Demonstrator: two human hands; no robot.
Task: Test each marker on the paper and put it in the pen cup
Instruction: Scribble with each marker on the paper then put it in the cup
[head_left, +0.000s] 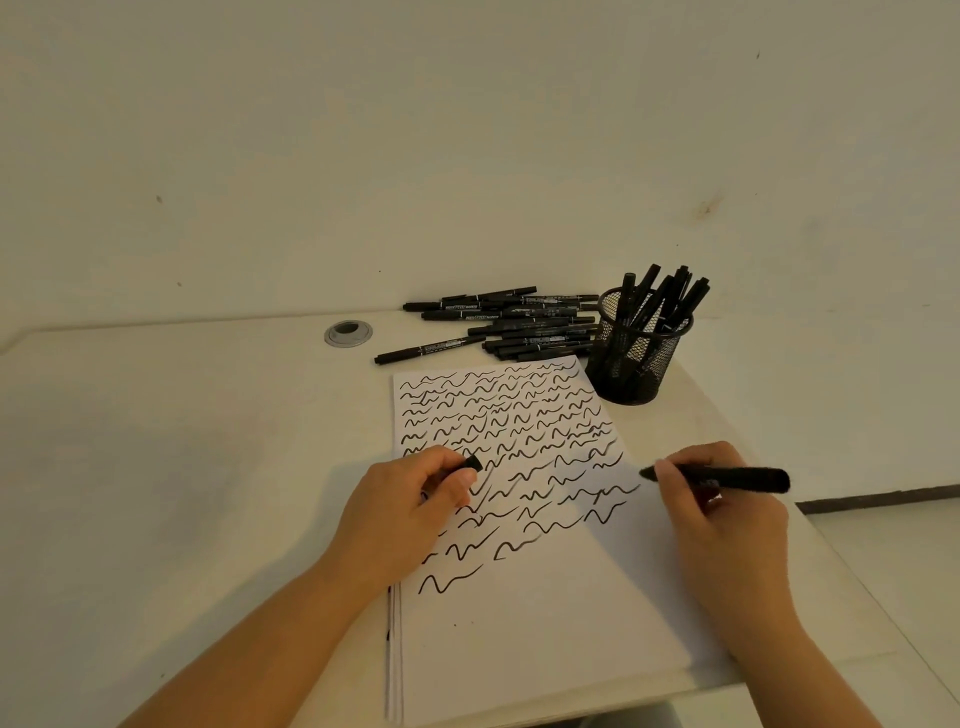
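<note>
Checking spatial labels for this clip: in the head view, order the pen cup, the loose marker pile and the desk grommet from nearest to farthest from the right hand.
From the right hand:
1. Pen cup, just beyond it.
2. Loose marker pile, left of the cup.
3. Desk grommet, far left.

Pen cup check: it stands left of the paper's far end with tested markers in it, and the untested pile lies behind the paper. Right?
Not quite. In the head view the pen cup stands at the right of the paper's far end, not the left. The rest holds: it has markers standing in it, and the loose pile lies behind the paper.
</note>
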